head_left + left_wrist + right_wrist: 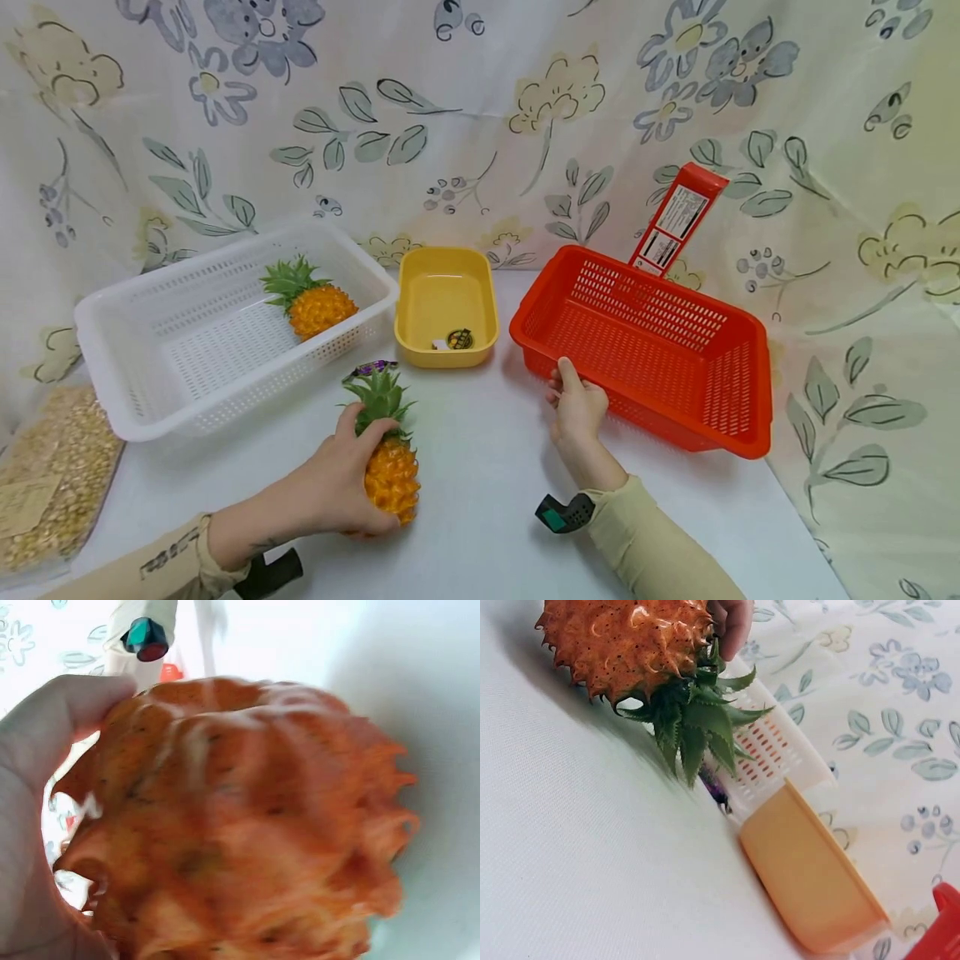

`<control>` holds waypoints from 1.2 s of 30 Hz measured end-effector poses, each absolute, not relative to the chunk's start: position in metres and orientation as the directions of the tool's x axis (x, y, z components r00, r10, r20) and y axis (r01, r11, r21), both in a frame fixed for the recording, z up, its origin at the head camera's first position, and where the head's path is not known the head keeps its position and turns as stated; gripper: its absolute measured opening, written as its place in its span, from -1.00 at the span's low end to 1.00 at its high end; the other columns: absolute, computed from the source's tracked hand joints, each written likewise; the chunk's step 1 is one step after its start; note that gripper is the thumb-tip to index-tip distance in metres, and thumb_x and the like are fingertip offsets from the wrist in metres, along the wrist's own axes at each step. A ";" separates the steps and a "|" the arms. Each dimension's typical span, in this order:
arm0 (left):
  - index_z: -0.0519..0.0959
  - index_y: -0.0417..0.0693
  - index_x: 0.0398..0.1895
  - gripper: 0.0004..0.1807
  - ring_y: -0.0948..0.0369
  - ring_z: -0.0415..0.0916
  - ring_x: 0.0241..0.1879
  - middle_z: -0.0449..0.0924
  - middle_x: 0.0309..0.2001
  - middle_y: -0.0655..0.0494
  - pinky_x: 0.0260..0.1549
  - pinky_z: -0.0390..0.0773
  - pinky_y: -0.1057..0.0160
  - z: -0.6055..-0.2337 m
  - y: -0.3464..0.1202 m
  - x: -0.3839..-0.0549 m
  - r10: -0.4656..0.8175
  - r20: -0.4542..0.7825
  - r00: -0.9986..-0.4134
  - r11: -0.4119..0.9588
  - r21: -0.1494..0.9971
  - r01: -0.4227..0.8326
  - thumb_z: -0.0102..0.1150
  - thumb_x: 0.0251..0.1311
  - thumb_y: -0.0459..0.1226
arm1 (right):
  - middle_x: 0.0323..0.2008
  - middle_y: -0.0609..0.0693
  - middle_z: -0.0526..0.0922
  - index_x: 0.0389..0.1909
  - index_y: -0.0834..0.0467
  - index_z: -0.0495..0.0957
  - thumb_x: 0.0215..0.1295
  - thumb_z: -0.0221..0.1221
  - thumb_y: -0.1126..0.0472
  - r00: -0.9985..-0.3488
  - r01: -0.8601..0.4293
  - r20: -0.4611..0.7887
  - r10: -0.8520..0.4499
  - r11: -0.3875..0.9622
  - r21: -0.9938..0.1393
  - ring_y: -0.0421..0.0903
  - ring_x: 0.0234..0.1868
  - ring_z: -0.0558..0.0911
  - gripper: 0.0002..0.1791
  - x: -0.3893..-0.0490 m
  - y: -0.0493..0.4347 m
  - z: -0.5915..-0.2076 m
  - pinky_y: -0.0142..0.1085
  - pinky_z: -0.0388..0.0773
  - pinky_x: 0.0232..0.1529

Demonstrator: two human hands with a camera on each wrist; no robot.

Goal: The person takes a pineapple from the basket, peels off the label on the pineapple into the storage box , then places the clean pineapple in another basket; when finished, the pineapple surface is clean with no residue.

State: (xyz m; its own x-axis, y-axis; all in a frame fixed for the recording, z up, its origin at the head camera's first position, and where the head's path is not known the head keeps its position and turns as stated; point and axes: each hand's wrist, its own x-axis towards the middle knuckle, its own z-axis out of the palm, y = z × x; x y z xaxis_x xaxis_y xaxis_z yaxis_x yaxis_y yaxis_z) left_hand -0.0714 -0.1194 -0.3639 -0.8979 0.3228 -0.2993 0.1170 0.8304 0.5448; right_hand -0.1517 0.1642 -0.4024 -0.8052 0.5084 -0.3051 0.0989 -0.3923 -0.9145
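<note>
My left hand (341, 483) grips a small orange pineapple (392, 479) with green leaves, fingers over its upper part and thumb at its base. In the left wrist view the bumpy body of the pineapple (247, 832) fills the middle, beside the thumb. The right wrist view shows its leafy crown (697, 720). My right hand (581, 408) is by the front wall of the red basket (645, 325), fingers loosely curled with nothing visible in them; whether it touches the basket I cannot tell. Another pineapple (322, 310) lies in the white basket (225, 400).
Between the baskets stands a yellow tray (446, 358) holding a small dark round item (460, 338) and a pale bit. A purple wrapped piece (367, 370) lies behind the held pineapple's leaves. At the left edge sits a clear bag of kernels (60, 467). Floral cloth hangs behind.
</note>
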 end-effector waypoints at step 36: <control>0.17 -0.11 0.21 0.12 -0.22 0.29 -0.09 -0.11 0.21 -0.42 -0.34 0.55 -0.12 -0.232 -0.189 -0.110 0.277 -0.002 -0.961 0.844 0.478 0.243 0.54 -0.47 0.10 | -0.56 -0.13 0.55 -0.24 0.19 0.48 0.22 0.19 0.00 -0.804 0.119 -0.310 0.507 -0.375 -0.920 -0.20 -0.51 0.48 -0.68 -0.152 0.165 -0.402 -0.47 0.48 -0.51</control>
State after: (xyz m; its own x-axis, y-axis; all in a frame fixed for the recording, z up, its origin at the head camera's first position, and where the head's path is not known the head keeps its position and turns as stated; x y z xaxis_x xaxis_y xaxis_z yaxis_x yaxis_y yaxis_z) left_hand -0.1099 -0.1886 -0.2320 -0.9608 0.2771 -0.0017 0.2427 0.8444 0.4776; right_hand -0.1521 0.1648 -0.4020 -0.8045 0.5066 -0.3102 0.1187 -0.3746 -0.9196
